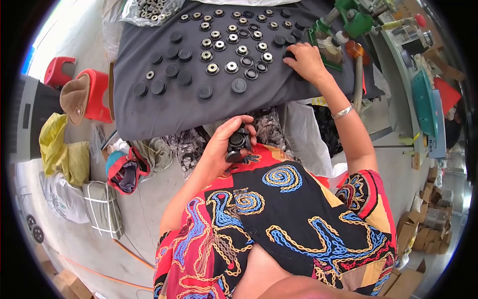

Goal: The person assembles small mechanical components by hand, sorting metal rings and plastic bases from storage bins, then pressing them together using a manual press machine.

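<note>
The head camera, left one of a side-by-side pair worn on the person's head, looks steeply down, with the patterned shirt (pixel 308 214) filling six o'clock at close range and the worktop (pixel 199 112) spreading toward twelve. The left hand (pixel 224 140) sits near the middle of its view and the right hand (pixel 306 61) farther out at one o'clock, both seen from above. Its wide fisheye lens bows straight edges toward a dark rounded rim, taking in a red stool (pixel 99 97) near ten o'clock and cardboard boxes (pixel 406 226) toward four, farther off.
</note>
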A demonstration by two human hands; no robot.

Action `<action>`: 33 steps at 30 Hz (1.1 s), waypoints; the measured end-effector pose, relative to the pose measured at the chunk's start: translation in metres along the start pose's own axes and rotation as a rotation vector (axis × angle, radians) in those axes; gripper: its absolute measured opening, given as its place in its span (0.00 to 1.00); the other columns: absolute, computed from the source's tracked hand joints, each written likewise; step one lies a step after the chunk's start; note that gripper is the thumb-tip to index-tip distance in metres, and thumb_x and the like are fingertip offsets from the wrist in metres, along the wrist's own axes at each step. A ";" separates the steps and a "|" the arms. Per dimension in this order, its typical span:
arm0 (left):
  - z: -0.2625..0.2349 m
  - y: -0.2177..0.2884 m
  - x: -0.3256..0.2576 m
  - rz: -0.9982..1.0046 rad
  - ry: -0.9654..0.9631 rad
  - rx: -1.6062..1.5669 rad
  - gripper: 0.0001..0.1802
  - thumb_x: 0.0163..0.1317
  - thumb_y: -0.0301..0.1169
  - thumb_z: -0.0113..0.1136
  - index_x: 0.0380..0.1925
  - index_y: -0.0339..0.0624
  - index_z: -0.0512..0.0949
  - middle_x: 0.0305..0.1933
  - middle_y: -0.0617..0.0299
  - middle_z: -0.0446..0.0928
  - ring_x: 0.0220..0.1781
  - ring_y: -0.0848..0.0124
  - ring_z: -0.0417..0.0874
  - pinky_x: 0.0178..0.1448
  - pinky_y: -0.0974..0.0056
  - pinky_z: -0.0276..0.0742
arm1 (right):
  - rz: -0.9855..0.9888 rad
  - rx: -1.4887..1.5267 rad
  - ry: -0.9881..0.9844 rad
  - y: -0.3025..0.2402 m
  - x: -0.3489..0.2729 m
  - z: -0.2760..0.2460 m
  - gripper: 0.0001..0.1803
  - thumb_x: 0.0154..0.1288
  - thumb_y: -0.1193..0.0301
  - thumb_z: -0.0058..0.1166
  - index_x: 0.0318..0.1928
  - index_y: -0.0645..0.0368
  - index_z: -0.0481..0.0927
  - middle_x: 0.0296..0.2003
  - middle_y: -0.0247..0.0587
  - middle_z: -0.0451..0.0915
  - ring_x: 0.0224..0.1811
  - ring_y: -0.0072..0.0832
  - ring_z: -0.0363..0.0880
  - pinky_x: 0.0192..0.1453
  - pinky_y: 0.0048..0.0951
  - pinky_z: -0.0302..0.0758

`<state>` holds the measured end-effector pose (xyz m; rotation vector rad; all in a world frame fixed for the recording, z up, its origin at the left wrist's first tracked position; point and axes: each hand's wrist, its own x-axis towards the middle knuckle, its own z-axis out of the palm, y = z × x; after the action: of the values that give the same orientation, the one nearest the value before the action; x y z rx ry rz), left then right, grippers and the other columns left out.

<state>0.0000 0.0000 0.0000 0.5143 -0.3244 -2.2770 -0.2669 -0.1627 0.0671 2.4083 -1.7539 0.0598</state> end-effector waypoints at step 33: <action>0.004 -0.002 0.003 -0.016 -0.104 0.028 0.25 0.57 0.31 0.56 0.54 0.32 0.69 0.36 0.53 0.76 0.34 0.66 0.81 0.19 0.73 0.71 | 0.001 0.433 -0.007 -0.055 -0.046 -0.014 0.14 0.55 0.72 0.58 0.42 0.63 0.79 0.37 0.51 0.76 0.39 0.46 0.78 0.44 0.38 0.75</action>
<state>-0.0046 -0.0003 0.0016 0.4143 -0.4058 -2.3225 -0.2281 -0.1006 0.0693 2.6926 -1.9068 0.4781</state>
